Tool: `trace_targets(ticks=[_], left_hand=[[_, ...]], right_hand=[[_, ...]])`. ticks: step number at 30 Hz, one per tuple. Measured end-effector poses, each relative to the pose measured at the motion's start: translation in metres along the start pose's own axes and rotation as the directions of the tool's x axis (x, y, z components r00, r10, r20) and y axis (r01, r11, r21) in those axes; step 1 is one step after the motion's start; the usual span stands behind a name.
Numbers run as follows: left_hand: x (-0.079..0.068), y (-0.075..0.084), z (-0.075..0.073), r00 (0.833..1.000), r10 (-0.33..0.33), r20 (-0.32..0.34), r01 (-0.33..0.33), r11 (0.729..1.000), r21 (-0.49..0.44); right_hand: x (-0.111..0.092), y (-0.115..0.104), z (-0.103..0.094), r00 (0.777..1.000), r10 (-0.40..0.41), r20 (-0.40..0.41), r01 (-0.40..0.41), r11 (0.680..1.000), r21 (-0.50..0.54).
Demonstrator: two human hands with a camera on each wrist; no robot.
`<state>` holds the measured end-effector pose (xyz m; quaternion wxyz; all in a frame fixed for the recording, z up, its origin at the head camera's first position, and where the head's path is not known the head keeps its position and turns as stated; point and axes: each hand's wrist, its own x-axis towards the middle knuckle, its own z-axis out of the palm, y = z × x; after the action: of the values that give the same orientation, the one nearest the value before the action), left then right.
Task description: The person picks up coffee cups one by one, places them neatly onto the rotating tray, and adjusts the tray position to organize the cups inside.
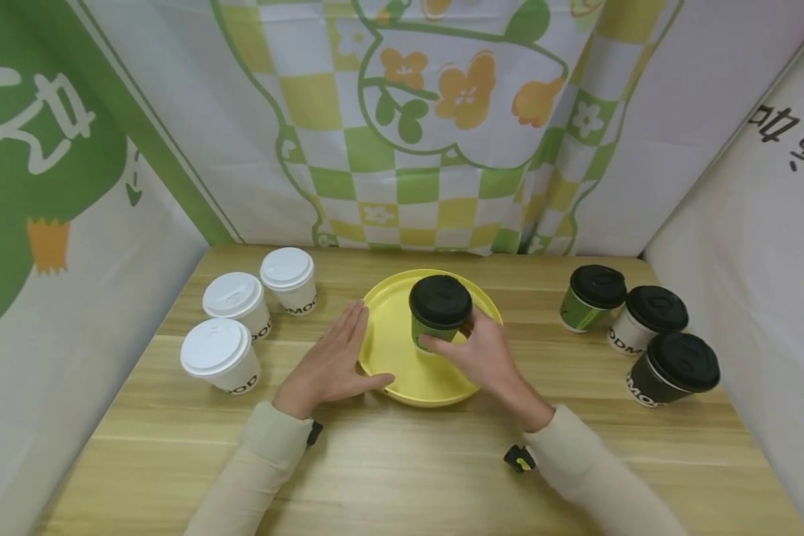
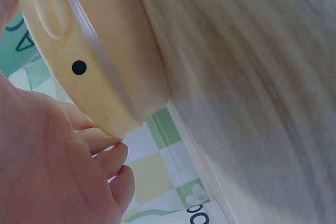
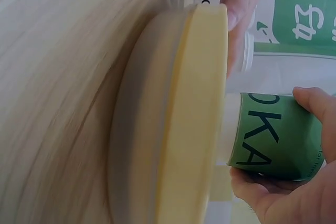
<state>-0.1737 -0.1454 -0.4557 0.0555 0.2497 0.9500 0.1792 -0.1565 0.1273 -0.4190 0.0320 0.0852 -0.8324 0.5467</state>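
My right hand (image 1: 487, 356) grips a green paper coffee cup (image 1: 440, 301) with a black lid, thumb on the near side and fingers round its right. That cup is upright over the middle of a round yellow tray (image 1: 391, 335). In the right wrist view, dark letters show on the green sleeve (image 3: 273, 135), and the cup's pale base is close to the tray's rim. My left hand (image 1: 335, 361) lies along the tray's left edge, its fingers straight and the thumb apart over the near rim. In the left wrist view, fingertips (image 2: 113, 156) meet the tray's side (image 2: 100, 77), which bears black dots.
Three white-lidded white cups (image 1: 216, 350) stand on the wooden table (image 1: 402, 469) at left. At right are three black-lidded cups: one green (image 1: 586, 301), one white (image 1: 633, 331), one black (image 1: 663, 376). Printed cloth (image 1: 415, 164) hangs behind the table and along both sides.
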Motion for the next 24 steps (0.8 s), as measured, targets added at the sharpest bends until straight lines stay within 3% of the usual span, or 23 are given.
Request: trace_targets(ticks=[13, 24], left_hand=[[0.000, -0.001, 0.002, 1.000, 0.011, -0.023, -0.011, 1.000, 0.008], [0.000, -0.002, 0.002, 0.996, 0.046, -0.072, -0.047, 0.999, -0.009]], right_hand=[[0.007, 0.002, 0.039, 0.995, -0.034, 0.090, 0.033, 0.999, 0.014], [0.004, 0.013, 0.058, 0.989, -0.054, 0.137, 0.049, 0.998, 0.045]])
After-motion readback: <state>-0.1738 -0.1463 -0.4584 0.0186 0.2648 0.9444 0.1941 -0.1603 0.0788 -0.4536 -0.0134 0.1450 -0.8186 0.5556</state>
